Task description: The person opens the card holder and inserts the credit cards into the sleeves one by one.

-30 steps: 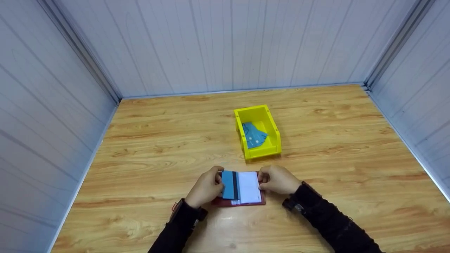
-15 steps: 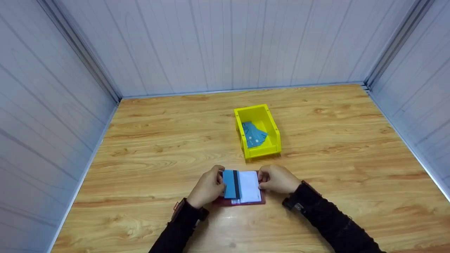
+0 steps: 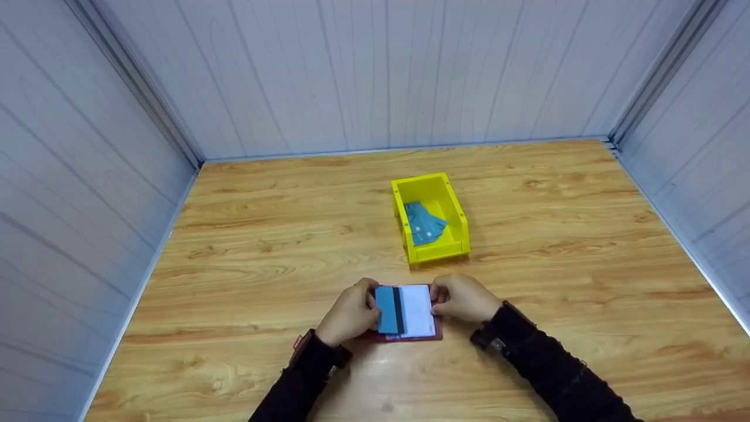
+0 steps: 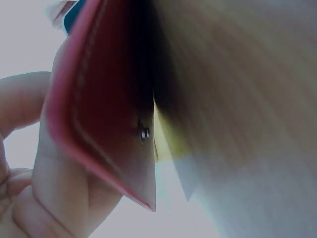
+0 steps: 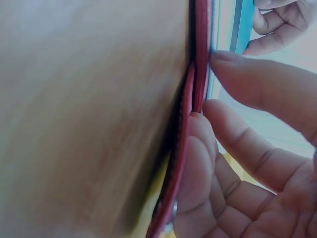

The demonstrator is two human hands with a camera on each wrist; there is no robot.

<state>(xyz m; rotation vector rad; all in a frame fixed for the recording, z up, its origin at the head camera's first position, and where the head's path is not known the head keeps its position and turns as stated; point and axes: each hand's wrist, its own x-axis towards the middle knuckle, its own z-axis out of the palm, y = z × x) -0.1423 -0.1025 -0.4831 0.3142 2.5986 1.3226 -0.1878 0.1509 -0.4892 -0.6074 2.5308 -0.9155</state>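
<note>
A red card wallet [image 3: 438, 331] lies spread on the table, white sleeves [image 3: 419, 308] showing at its right side. Over its left part, my left hand [image 3: 351, 312] holds the left edge of a blue card [image 3: 385, 310] with a black stripe. The left wrist view shows a red flap [image 4: 109, 129] with a metal snap beside that hand's fingers; the card is mostly hidden there. My right hand [image 3: 466, 299] pinches the wallet's right edge; the right wrist view shows thumb and fingers at the red cover [image 5: 183, 134]. Whether the card is inside a sleeve, I cannot tell.
Beyond the wallet stands a yellow bin [image 3: 438, 255] holding several blue cards [image 3: 424, 224]. The wood-grain table [image 3: 281, 234] is bordered by pale panel walls [image 3: 363, 76] at the back and both sides.
My left hand has shifted slightly right, carrying the blue card further over the white sleeves. The right hand keeps its grip on the wallet's edge, almost unmoved.
</note>
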